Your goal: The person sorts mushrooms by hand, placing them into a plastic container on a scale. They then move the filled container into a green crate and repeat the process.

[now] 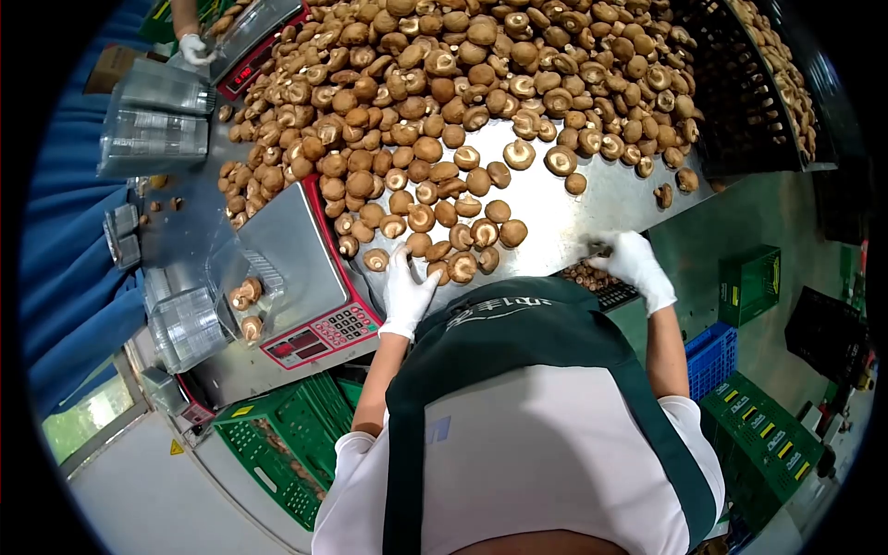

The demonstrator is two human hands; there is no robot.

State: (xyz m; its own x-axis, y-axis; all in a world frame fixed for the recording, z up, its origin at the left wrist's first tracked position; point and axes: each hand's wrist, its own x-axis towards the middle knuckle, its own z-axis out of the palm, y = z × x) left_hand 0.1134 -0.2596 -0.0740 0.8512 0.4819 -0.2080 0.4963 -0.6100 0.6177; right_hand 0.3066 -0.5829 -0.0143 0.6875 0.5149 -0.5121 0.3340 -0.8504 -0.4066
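Note:
Many brown mushrooms [426, 149] lie heaped over the metal table [601, 192], with loose ones reaching down to its near edge. My left hand [407, 294], in a white glove, is on the near edge beside the lowest mushrooms, its thumb and fingers apart with nothing between them. My right hand [635, 265], also gloved, hangs at the table edge over a dark crate of small mushroom pieces [585, 277]. Its fingers are curled around something dark that is too small to make out.
A red-framed scale [340, 330] stands left of my left hand. Clear plastic trays [185, 326] are stacked at the left, near an open tray holding mushrooms [248, 294]. A co-worker's gloved hand [193, 49] is at the upper left. Black crates [740, 83] stand upper right; green crates [287, 435] sit below.

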